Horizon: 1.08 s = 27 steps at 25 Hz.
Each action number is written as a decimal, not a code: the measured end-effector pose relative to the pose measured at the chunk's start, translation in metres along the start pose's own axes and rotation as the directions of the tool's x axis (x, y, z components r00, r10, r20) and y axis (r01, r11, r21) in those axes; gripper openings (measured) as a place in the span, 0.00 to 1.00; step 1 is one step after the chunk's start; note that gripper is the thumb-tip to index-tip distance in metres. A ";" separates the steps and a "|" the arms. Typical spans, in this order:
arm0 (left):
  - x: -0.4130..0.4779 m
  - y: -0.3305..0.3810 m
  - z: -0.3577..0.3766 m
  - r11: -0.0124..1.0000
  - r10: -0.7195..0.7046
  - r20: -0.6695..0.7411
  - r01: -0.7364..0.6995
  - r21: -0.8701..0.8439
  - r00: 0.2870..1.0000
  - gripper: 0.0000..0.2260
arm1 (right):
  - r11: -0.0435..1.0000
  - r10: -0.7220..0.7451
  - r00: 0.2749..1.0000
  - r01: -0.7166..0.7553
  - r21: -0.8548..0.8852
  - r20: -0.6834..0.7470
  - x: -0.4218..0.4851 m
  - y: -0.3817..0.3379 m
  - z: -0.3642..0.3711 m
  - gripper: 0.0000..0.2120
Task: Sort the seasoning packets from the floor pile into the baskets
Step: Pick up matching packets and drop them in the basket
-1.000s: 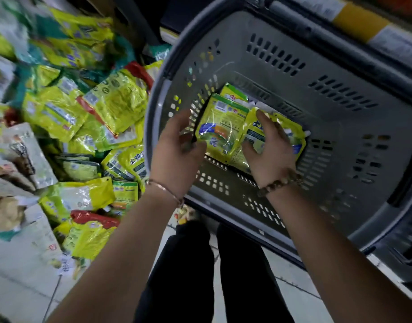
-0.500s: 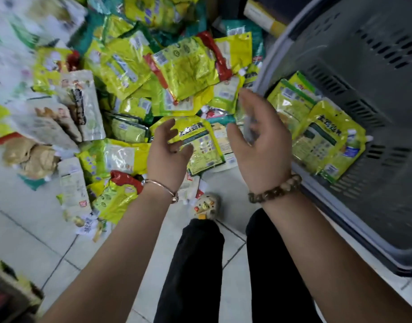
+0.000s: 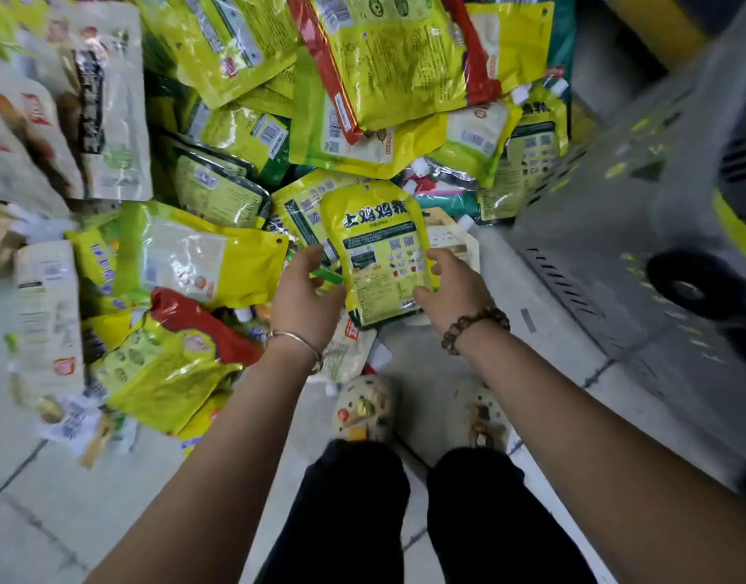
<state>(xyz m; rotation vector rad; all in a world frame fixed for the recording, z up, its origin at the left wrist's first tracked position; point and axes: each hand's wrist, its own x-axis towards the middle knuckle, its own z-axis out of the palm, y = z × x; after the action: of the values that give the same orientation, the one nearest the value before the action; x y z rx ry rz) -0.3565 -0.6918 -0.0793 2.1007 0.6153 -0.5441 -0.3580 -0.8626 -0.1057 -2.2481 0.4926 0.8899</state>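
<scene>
Grey tiled floor [image 3: 59,512] carries a heap of glossy, crinkled yellow pouches. 1 flat yellow packet [image 3: 379,250] with a dark band lies on the heap's near edge. Left hand [image 3: 305,297], loosely curved, touches its left edge; right hand [image 3: 453,288] touches its right edge, grip unclear. Grey slotted plastic basket [image 3: 607,229], blurred, stands right.

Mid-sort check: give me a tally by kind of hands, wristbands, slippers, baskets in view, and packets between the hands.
Hands: 2, left hand and right hand
Wristbands: 2, metal bangle and bead bracelet
Slippers: 2, left slipper and right slipper
Baskets: 1, grey basket
Packets between the hands: 1, yellow packet
Total: 8
</scene>
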 end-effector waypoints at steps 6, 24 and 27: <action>0.068 -0.047 0.040 0.991 0.123 -0.014 -0.122 0.063 0.992 0.23 | 0.992 0.125 0.992 -0.125 0.012 -0.032 0.090 0.023 0.039 0.36; 0.096 -0.059 0.053 0.838 0.054 0.353 0.149 -0.525 0.934 0.19 | 0.535 -0.120 0.993 0.054 0.843 0.013 0.113 0.045 0.020 0.15; 0.096 -0.044 0.064 0.790 -0.057 0.437 0.308 -0.531 0.898 0.10 | 0.473 -0.120 0.992 0.014 0.881 0.049 0.111 0.040 0.022 0.13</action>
<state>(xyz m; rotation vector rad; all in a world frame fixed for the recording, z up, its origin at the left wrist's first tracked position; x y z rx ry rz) -0.3181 -0.7003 -0.1963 1.2910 0.6516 -0.7592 -0.3124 -0.8870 -0.2143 -1.2183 0.6231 0.4965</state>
